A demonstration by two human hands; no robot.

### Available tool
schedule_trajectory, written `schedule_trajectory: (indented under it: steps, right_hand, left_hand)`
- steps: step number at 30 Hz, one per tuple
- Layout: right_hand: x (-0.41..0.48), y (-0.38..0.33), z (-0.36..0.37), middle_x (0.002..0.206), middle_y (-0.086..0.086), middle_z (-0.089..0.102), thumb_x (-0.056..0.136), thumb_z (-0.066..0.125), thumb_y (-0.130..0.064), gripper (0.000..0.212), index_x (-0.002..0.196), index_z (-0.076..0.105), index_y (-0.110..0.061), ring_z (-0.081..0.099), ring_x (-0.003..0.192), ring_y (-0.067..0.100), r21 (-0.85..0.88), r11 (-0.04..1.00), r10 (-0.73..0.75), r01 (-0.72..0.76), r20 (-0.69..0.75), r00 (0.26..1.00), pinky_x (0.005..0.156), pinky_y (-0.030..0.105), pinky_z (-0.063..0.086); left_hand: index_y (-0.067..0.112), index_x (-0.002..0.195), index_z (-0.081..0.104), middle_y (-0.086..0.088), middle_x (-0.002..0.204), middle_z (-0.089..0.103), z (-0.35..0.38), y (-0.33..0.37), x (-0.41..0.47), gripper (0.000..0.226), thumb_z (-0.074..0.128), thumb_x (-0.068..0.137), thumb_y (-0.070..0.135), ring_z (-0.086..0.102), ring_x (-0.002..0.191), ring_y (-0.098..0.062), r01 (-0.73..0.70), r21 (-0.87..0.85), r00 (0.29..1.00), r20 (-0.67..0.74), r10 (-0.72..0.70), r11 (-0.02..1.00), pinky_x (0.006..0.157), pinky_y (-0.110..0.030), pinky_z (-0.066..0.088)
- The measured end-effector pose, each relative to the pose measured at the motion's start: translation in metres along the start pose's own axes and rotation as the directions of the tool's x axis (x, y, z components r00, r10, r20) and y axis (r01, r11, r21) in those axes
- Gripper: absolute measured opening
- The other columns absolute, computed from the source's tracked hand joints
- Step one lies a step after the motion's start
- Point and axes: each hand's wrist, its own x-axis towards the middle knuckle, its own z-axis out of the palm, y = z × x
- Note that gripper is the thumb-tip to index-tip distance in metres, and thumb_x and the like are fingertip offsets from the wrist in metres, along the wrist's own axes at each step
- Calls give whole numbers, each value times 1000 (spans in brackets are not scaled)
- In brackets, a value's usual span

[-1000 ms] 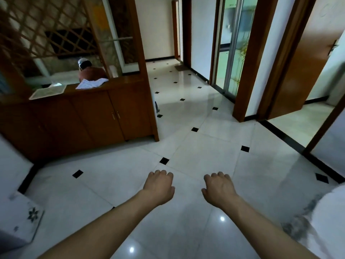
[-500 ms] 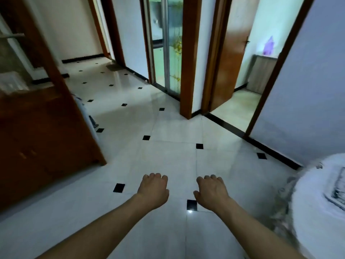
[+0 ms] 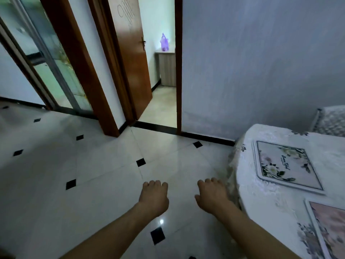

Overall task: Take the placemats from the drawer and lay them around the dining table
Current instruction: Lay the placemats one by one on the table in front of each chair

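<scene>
Hovering empty, fingers curled, left hand (image 3: 154,198) and right hand (image 3: 212,197) near two placemats (image 3: 285,165) on table (image 3: 261,200).

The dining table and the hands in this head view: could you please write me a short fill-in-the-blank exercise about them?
1. The left hand and right hand both hold ____.
2. On the dining table, ____ placemats show; the whole one bears a flower print.
3. The table lies to the person's ____ side.
4. A purple bag shows through the open ____.

Missing words: nothing; two; right; door
</scene>
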Motion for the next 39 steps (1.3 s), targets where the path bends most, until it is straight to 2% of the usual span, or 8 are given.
schedule_trajectory:
  steps: [9,14,18,22,27,31,34,39]
  right_hand:
    - [116,75,-21,112,9,63,88,51,-47,37,109,55,-17,55,105,31,38,997,70,-70,7,998,92,42,39]
    - [170,128,-22,111,9,64,87,53,-46,36,107,56,-17,55,105,31,74,972,220,-221,26,975,92,40,38]
    - [209,171,-20,116,9,64,86,52,-44,40,115,57,-17,55,109,30,79,913,397,-399,43,917,93,38,36]
    - [236,212,-22,117,10,64,88,49,-42,40,118,56,-17,55,111,31,88,810,574,-579,76,815,96,40,36]
    - [229,256,-19,116,11,63,88,51,-48,43,115,55,-16,54,112,33,132,624,753,-770,160,638,97,44,38]
    - [201,289,5,122,10,62,87,52,-48,45,121,55,-18,53,117,32,202,395,867,-896,240,436,102,43,36]
    - [181,319,27,123,8,62,86,51,-45,44,123,55,-20,54,116,31,217,258,913,-941,265,311,100,42,36]
    - [164,361,59,117,9,61,83,55,-36,40,119,56,-17,53,111,30,227,74,899,-971,407,164,94,41,36]
  left_hand:
    - [14,118,52,-12,118,58,-47,18,163,32,48,90,29,51,109,-32,-68,41,998,5,68,997,94,-43,34]
    - [13,120,50,-12,120,56,-74,44,262,33,46,91,28,50,112,-32,-211,90,977,27,210,973,97,-44,34]
    - [14,119,50,-12,121,56,-92,75,347,32,45,92,28,49,111,-32,-380,125,925,31,379,916,96,-44,34]
    - [14,119,51,-12,121,56,-112,119,428,31,45,92,28,49,111,-31,-563,163,825,56,562,810,97,-43,35]
    - [14,120,52,-11,121,57,-128,196,490,33,46,90,28,50,112,-31,-761,247,637,116,762,600,98,-42,34]
    - [14,120,49,-11,122,56,-120,273,513,34,48,91,31,50,114,-32,-876,250,461,179,869,413,98,-42,35]
    - [13,119,49,-11,120,57,-110,330,524,35,48,89,32,51,112,-32,-918,279,343,208,916,281,94,-43,36]
    - [13,118,51,-11,115,59,-86,398,547,36,47,87,31,53,106,-32,-934,292,275,225,935,205,89,-40,38]
